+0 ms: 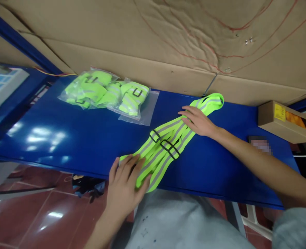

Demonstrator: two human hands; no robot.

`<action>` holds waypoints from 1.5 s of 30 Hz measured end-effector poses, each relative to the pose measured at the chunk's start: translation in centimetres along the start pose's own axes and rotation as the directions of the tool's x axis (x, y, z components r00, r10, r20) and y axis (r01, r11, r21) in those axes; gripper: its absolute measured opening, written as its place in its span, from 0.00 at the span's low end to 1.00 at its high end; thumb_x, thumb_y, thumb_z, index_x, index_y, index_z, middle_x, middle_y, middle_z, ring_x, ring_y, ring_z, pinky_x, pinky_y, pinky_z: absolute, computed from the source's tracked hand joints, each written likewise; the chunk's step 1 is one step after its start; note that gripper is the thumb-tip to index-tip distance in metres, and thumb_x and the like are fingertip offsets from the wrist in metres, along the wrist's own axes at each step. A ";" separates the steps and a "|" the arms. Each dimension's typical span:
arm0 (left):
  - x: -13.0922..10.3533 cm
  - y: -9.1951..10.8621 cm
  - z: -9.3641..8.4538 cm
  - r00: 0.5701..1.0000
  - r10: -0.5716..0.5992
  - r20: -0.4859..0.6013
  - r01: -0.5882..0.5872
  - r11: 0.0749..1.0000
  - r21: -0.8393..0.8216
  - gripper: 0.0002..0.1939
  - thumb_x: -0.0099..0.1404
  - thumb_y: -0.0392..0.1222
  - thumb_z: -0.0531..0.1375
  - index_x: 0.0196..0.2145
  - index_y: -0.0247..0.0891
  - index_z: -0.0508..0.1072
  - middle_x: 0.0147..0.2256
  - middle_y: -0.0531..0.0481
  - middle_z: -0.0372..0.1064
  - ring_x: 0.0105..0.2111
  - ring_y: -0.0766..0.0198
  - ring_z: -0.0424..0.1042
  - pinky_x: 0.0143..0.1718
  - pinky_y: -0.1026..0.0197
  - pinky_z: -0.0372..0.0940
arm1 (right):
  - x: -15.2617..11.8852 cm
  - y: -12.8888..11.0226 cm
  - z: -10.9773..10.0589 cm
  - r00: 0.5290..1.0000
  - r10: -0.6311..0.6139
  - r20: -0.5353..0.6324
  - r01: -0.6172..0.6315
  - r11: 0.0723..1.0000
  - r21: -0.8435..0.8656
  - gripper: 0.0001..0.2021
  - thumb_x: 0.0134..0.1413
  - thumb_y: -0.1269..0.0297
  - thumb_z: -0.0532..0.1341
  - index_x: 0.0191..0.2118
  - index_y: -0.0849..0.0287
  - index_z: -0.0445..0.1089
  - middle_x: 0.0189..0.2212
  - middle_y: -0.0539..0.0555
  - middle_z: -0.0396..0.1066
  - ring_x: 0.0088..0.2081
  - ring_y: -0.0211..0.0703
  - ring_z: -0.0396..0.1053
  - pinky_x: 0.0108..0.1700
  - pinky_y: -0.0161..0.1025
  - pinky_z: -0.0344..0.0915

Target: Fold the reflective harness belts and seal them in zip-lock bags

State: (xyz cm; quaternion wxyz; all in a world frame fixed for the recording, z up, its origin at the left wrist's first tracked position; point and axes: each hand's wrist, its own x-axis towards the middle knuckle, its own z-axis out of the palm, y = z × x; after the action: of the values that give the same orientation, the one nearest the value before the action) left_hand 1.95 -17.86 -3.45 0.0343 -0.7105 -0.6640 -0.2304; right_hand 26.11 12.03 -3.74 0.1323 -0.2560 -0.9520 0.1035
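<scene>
A neon yellow-green reflective strap harness [165, 138] with grey stripes and black buckles lies stretched out diagonally on the blue table [90, 141]. My left hand [127, 178] rests on its near end by the table's front edge, fingers spread over the straps. Farther up, my right hand [198, 121] lies on the straps with its fingers apart, just short of the looped far end. Both palms face down, so whatever is directly beneath them is hidden.
Several clear bags [90, 88] with folded neon straps lie at the back left. A cardboard box [285, 121] with a yellow label stands at the right end. Behind the table rises a cardboard-covered wall [116, 34] with red wires. A white tray [6, 88] is at far left.
</scene>
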 end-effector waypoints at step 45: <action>-0.6 4.9 0.8 0.958 0.244 0.151 -0.139 0.855 -0.500 0.20 0.70 0.27 0.58 0.56 0.42 0.70 0.51 0.47 0.78 0.52 0.58 0.76 0.53 0.52 0.71 | -17.0 -18.1 0.3 0.975 -0.192 -0.116 0.185 0.980 -0.068 0.20 0.70 0.60 0.58 0.62 0.63 0.70 0.58 0.59 0.74 0.61 0.56 0.70 0.61 0.56 0.73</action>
State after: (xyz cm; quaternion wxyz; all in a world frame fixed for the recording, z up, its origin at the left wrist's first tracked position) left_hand 6.83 -18.70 -3.16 -0.1917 -0.7794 -0.5104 -0.3087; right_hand 31.85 -12.04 -2.61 0.1921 -0.1742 -0.9646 0.0474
